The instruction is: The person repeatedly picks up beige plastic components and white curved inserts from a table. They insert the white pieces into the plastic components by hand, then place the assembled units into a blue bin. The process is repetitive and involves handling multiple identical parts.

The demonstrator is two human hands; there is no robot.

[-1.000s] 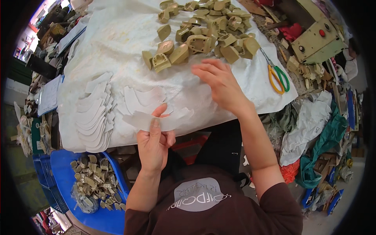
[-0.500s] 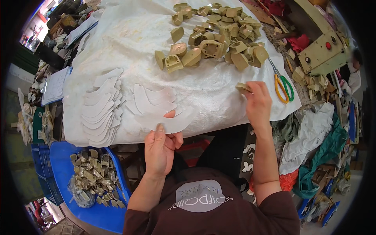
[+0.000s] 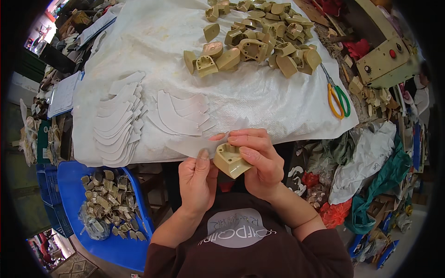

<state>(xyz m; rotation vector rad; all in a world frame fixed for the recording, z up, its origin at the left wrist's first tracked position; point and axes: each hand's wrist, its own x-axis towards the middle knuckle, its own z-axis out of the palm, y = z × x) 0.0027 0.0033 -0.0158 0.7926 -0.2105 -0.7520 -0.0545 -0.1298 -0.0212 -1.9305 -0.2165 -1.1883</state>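
My left hand (image 3: pixel 198 180) pinches a thin white curved piece (image 3: pixel 187 147) between thumb and fingers, at the near edge of the table. Close beside it, my right hand (image 3: pixel 264 162) holds an olive-tan plastic shoe heel (image 3: pixel 230 161), its hollow, holed side facing up. The heel meets the right end of the white piece; exactly how they touch is hidden by my fingers. Overlapping white curved pieces (image 3: pixel 113 127) lie in a stack to the left, with a smaller fan of white pieces (image 3: pixel 178 113) beyond my left hand. Loose shoe heels (image 3: pixel 252 48) are heaped at the far side.
Scissors (image 3: pixel 340 99) with orange and green handles lie at the table's right edge. A control box (image 3: pixel 384 62) with a red button stands behind them. A blue plastic container (image 3: pixel 76 231) with several heel-like parts sits lower left. Plastic bags (image 3: pixel 361 162) crowd the right.
My right hand has come in from the right with the shoe heel, meeting my left hand at the table's near edge. The white piece has shifted slightly and stays in my left hand.
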